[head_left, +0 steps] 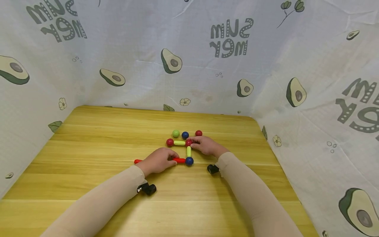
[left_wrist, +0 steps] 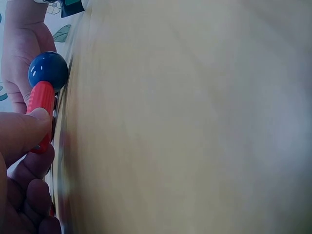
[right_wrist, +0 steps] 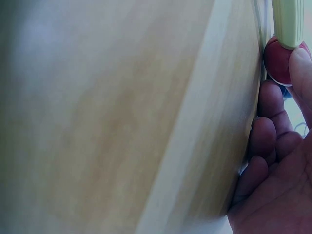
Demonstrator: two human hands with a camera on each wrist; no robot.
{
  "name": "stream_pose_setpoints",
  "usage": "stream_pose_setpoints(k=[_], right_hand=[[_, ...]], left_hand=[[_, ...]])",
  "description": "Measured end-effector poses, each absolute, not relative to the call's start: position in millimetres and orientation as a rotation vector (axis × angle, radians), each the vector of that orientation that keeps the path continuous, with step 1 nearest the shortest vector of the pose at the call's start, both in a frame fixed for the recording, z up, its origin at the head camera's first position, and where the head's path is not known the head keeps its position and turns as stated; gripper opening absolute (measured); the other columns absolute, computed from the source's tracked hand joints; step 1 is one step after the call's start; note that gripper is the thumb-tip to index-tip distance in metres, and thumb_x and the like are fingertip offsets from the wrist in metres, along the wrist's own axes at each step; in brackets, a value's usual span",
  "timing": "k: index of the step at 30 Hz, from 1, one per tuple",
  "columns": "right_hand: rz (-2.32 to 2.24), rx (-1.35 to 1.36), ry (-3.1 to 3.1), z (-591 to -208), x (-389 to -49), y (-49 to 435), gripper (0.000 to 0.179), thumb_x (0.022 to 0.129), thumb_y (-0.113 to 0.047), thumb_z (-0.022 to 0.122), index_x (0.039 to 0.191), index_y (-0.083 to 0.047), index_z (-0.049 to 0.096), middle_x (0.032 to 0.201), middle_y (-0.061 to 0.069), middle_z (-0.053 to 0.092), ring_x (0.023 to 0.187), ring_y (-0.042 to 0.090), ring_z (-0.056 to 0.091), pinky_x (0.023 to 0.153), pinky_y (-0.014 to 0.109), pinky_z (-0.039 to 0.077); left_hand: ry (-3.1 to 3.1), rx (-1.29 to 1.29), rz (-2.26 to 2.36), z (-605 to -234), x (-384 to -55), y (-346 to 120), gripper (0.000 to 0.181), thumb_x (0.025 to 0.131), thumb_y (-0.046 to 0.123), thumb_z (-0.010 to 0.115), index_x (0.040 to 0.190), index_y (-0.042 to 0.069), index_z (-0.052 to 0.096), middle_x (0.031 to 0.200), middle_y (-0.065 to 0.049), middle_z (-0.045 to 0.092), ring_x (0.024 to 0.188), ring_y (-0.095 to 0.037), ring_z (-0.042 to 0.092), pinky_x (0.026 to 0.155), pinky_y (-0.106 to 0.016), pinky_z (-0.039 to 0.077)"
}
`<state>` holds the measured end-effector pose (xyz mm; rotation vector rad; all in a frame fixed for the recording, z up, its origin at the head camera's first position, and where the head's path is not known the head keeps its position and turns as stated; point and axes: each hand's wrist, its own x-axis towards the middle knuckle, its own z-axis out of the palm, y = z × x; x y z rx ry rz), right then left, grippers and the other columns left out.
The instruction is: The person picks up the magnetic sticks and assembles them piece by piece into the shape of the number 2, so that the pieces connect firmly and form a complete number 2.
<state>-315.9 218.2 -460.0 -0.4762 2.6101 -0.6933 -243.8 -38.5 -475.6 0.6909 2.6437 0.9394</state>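
My left hand (head_left: pixel 160 160) pinches a red stick (head_left: pixel 179 160) between thumb and fingers. The stick's right end meets a blue ball (head_left: pixel 189 161), which also shows in the left wrist view with the red stick (left_wrist: pixel 43 97) against it. From that ball a yellow-green stick (head_left: pixel 189 151) runs up to a red ball (head_left: pixel 189 143). My right hand (head_left: pixel 206 145) grips this red ball, its thumb on the ball (right_wrist: pixel 279 61) in the right wrist view. A second yellow-green stick (head_left: pixel 179 143) links it to another red ball (head_left: pixel 170 142) on the left.
Behind the joined pieces lie a green ball (head_left: pixel 176 133), a loose blue ball (head_left: pixel 185 135) and a third red ball (head_left: pixel 198 133). Another red piece (head_left: pixel 137 161) pokes out left of my left hand, partly hidden. A printed cloth (head_left: pixel 142 82) borders the wooden table (head_left: pixel 177 210).
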Motion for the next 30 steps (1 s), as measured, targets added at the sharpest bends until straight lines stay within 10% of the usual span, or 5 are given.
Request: stream_pose_setpoints(k=[30], right_hand=[[-0.746, -0.483, 2.598, -463.8, -318.3, 220.3, 0.044, 0.109, -0.03, 0.058, 0.153, -0.026, 0.058, 0.142, 0.011, 0.063, 0.117, 0.027, 0.058, 0.117, 0.053, 0.042]], left_hand=[[2.643, 0.665, 0.936, -474.3, -242.6, -37.0, 0.019, 0.098, 0.022, 0.077, 0.116, 0.018, 0.079, 0.106, 0.006, 0.074, 0.098, -0.015, 0.062, 0.102, -0.042, 0.052]])
